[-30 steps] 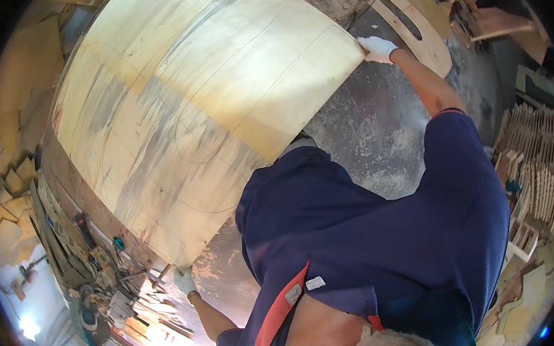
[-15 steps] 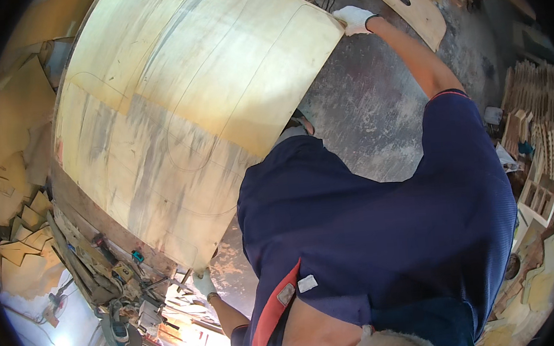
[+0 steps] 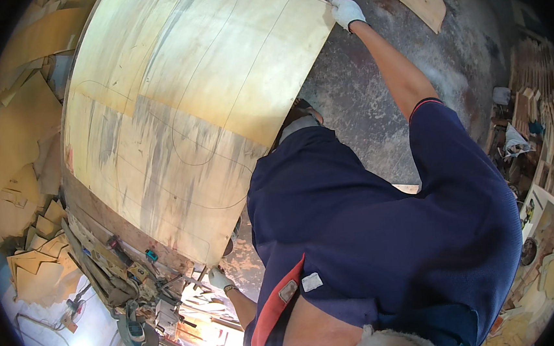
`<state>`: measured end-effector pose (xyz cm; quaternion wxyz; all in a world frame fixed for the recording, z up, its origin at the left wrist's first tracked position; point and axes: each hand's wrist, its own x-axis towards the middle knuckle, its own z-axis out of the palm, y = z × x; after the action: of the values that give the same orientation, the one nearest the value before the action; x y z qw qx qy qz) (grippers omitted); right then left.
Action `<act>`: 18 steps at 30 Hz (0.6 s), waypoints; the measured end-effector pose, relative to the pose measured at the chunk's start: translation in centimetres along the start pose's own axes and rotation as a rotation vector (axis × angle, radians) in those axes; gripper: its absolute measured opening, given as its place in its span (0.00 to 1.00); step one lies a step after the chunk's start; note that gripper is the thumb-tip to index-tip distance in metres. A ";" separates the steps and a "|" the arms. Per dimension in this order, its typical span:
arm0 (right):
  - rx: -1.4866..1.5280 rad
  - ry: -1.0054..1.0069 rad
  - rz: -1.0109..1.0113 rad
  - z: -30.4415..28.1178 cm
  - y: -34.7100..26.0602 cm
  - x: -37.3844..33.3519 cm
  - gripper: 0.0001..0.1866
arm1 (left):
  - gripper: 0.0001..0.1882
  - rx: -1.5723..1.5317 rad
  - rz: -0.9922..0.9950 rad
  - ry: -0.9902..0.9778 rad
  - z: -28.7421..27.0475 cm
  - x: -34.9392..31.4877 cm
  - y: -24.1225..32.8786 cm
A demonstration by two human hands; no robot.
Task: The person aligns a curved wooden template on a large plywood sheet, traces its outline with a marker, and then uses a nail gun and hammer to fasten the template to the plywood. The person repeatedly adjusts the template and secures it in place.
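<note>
A large, pale plywood sheet [image 3: 215, 54] spans the upper left, streaked with dark grain and drawn with thin curved pencil outlines. My right hand [image 3: 347, 12], in a white glove, holds its far right corner with the arm stretched out. At the near corner of the same sheet is my left hand [image 3: 219, 278], also gloved; its fingers are partly hidden but closed at the edge. Beneath the sheet shows a brown worktable edge [image 3: 125, 225].
Power tools, one a teal and black machine [image 3: 137, 337], crowd the lower left. Yellowish board offcuts [image 3: 18, 154] pile along the left. A curved wooden panel with a slot [image 3: 423, 5] lies on the grey floor [image 3: 375, 94]. Wooden slats [image 3: 536, 74] are stacked at right.
The whole view has shifted a little. My right hand and the sheet's far corner sit slightly farther left in the picture, both hands still at the sheet's corners.
</note>
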<state>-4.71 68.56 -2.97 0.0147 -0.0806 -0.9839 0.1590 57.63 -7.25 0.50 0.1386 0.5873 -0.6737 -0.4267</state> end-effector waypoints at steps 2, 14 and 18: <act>-0.018 0.002 0.015 0.0 -0.2 -0.4 0.20 | 0.09 -0.054 -0.001 0.013 -0.1 0.3 -0.7; 0.112 -0.149 -0.146 -0.9 3.0 1.0 0.28 | 0.22 0.801 0.276 -0.109 -1.5 1.3 -0.7; 0.005 -0.394 -0.419 -4.6 3.2 2.3 0.21 | 0.39 0.847 0.376 -0.098 -1.2 1.2 -0.6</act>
<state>-6.27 73.37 0.38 -0.1441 0.1568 -0.9626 0.1677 58.53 -8.83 0.43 -0.0707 0.4389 -0.8891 -0.1087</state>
